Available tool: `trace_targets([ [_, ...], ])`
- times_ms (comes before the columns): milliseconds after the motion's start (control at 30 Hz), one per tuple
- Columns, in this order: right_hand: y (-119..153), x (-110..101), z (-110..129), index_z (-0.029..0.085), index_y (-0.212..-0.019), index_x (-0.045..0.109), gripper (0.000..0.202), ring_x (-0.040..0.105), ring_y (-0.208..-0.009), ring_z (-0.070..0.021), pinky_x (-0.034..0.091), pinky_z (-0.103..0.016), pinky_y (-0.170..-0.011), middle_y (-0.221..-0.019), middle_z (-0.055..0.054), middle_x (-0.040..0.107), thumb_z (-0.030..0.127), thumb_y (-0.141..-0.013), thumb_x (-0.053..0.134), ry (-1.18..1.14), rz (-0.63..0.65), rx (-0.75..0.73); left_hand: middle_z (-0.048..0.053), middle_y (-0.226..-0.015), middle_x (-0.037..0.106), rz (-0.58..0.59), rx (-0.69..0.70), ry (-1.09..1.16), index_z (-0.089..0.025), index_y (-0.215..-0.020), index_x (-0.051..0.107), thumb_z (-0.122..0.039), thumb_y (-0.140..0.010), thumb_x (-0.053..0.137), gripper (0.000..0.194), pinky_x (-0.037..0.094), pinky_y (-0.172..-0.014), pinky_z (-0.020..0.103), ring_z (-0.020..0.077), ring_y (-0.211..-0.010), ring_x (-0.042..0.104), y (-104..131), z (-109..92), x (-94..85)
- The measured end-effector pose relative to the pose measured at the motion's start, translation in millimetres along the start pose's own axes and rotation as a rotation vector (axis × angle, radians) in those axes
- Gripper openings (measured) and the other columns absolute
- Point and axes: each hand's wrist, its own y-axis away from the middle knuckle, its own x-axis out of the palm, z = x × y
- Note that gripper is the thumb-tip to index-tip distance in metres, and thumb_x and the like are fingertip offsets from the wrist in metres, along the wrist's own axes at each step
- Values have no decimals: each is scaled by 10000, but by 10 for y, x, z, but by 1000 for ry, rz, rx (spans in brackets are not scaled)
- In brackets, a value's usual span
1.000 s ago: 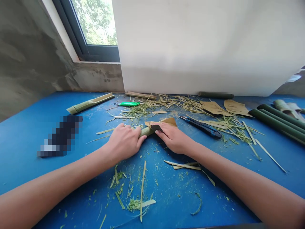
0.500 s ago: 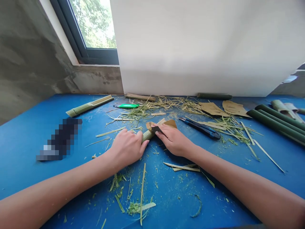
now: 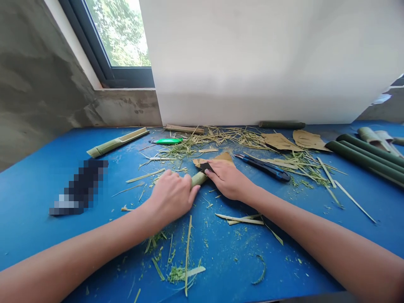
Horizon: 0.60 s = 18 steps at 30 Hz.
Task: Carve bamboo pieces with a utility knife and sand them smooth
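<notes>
My left hand (image 3: 173, 194) is closed around a pale green bamboo piece (image 3: 198, 179), pressing it down at the blue table. Only a short length of the bamboo shows between my hands. My right hand (image 3: 227, 178) grips a folded sheet of sandpaper (image 3: 224, 157), brown on one face and black on the other, and holds it over the bamboo's far end. That end is hidden under the paper and fingers. Just right of this hand lies a dark blue utility knife (image 3: 264, 167).
A green cutter (image 3: 167, 141) and a split bamboo length (image 3: 118, 142) lie at the back left. Bamboo shavings (image 3: 233, 138) cover the back middle. Brown paper pieces (image 3: 280, 142) and green bamboo tubes (image 3: 366, 162) are on the right. A white board (image 3: 252, 63) stands behind the table (image 3: 284, 261).
My right hand and the sandpaper have shifted slightly along the bamboo, covering its far end. My left hand keeps its hold. The view has moved a little.
</notes>
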Motion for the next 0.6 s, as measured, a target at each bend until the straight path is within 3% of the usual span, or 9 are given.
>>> trace_targets([
  [100, -32, -3, -98, 123, -1409, 612, 523, 528, -1389, -273, 369, -444, -1191, -1450, -158, 611, 407, -1064, 341, 21, 1, -1, 130, -765, 722, -26, 17, -23, -169, -879, 655, -454, -1054, 336, 463, 417, -758, 410, 282, -740, 681, 50, -51, -10],
  [167, -10, -92, -198, 151, -1298, 676, 495, 616, -1273, -275, 442, -424, -1102, -1351, -142, 683, 419, -1067, 329, 47, -21, 52, 125, -746, 713, -50, 18, -57, -176, -876, 654, -464, -1054, 344, 459, 407, -743, 406, 284, -738, 672, 99, -41, -4],
  [233, 41, -239, -293, 171, -1032, 735, 503, 707, -995, -275, 512, -394, -889, -1062, -129, 770, 443, -1068, 313, 115, -71, 187, 125, -732, 699, -74, 27, -100, -178, -866, 649, -453, -1052, 357, 442, 398, -722, 404, 289, -739, 661, 142, -14, 4],
  [333, 119, -455, -334, 205, -742, 637, 548, 638, -679, -238, 416, -349, -638, -723, -80, 695, 486, -1069, 299, 213, -169, 285, 123, -729, 682, -104, 55, -132, -181, -859, 639, -428, -1045, 383, 401, 391, -696, 404, 291, -738, 649, 177, 12, 5],
  [400, 148, -530, -278, 210, -731, 611, 527, 621, -691, -227, 382, -339, -633, -734, -69, 683, 475, -1072, 309, 233, -179, 190, 120, -741, 684, -118, 72, -123, -186, -872, 637, -423, -1036, 399, 374, 394, -692, 408, 294, -743, 647, 178, 20, 5],
  [500, 156, -522, -159, 200, -816, 662, 452, 646, -793, -234, 410, -340, -709, -843, -75, 721, 410, -1069, 352, 259, -50, 24, 112, -745, 692, -112, 73, -92, -194, -881, 636, -441, -1024, 410, 364, 403, -699, 411, 294, -744, 647, 155, 49, 24],
  [600, 147, -457, -102, 187, -924, 717, 420, 667, -856, -249, 447, -357, -761, -941, -96, 748, 379, -1066, 371, 279, 27, -3, 101, -721, 693, -102, 68, -50, -196, -878, 633, -472, -1025, 394, 393, 401, -695, 396, 277, -727, 647, 121, 104, 57],
])
